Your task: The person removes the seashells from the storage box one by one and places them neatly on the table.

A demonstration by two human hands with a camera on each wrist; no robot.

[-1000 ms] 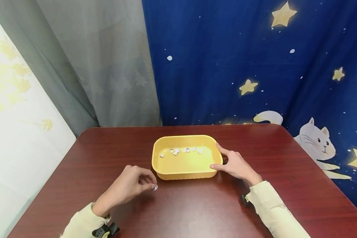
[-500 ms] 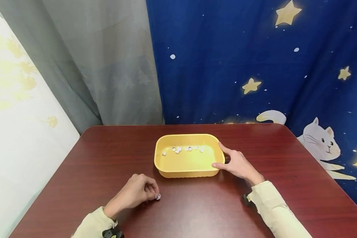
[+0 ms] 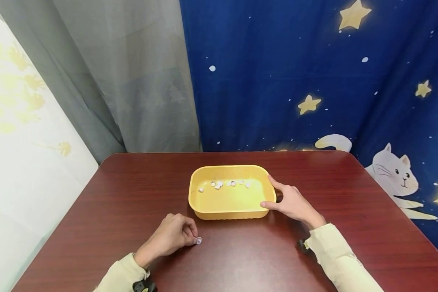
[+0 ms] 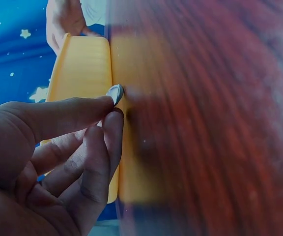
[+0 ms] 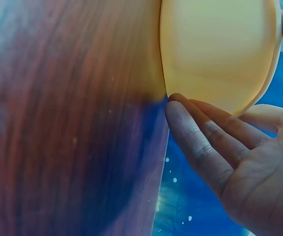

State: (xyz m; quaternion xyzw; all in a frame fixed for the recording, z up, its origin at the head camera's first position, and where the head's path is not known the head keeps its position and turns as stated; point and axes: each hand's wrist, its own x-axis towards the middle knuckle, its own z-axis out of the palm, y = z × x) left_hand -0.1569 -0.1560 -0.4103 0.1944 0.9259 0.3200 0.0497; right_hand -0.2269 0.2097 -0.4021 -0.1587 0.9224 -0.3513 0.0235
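Between the thumb and index finger of my left hand (image 3: 171,235) is a small shiny silvery-white disc (image 4: 115,93); its exact kind cannot be told. In the head view, this disc is close over the table, in front of the yellow plastic basin's left part. My right hand (image 3: 292,202) holds the right end of the basin (image 3: 228,215), its thumb over the near rim and index finger at the far rim. Other fingers (image 5: 195,142) lie along the outer wall in the right wrist view. Several small whitish pieces (image 3: 219,184) are scattered inside the basin, mostly toward its far side.
The basin stands on a dark red wood-grain table (image 3: 131,182) with rounded far corners. A grey curtain (image 3: 149,81) and a blue star-patterned curtain (image 3: 259,73) hang behind the far edge. White patterned cloth (image 3: 29,162) hangs at the left.
My left hand has come nearer to me and slightly right, away from the basin, still pinching the disc. The right hand keeps its hold on the basin. The head view has shifted slightly.
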